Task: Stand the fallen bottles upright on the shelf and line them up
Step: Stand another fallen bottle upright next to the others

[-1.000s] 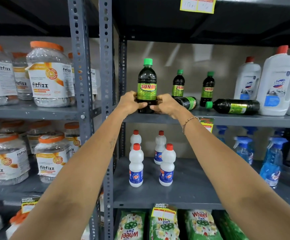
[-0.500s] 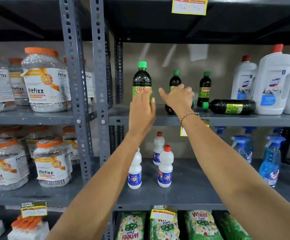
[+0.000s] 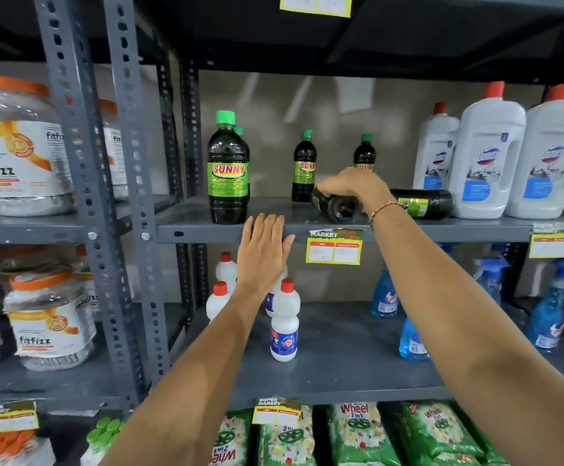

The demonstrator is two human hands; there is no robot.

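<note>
On the grey upper shelf [image 3: 274, 225] a dark Sunny bottle [image 3: 227, 173] with a green cap stands upright at the front left, another just behind it. Two smaller Sunny bottles stand further back, one [image 3: 304, 168] in the middle and one [image 3: 364, 154] to its right. A fallen Sunny bottle [image 3: 336, 205] lies on its side, base toward me, and my right hand [image 3: 356, 185] is closed over it from above. A second fallen bottle [image 3: 423, 203] lies to the right. My left hand [image 3: 264, 248] hovers flat and open just below the shelf edge, holding nothing.
Large white bottles with red caps [image 3: 486, 159] stand at the shelf's right end, close to the second fallen bottle. Price tags [image 3: 334, 247] hang on the shelf edge. Small white bottles [image 3: 284, 322] and blue spray bottles [image 3: 413, 338] stand below. Fitfizz jars [image 3: 15, 149] fill the left rack.
Both hands let go of the front left bottle, which now stands alone. My right hand moved right and closed on the lying bottle. My left hand dropped below the shelf edge.
</note>
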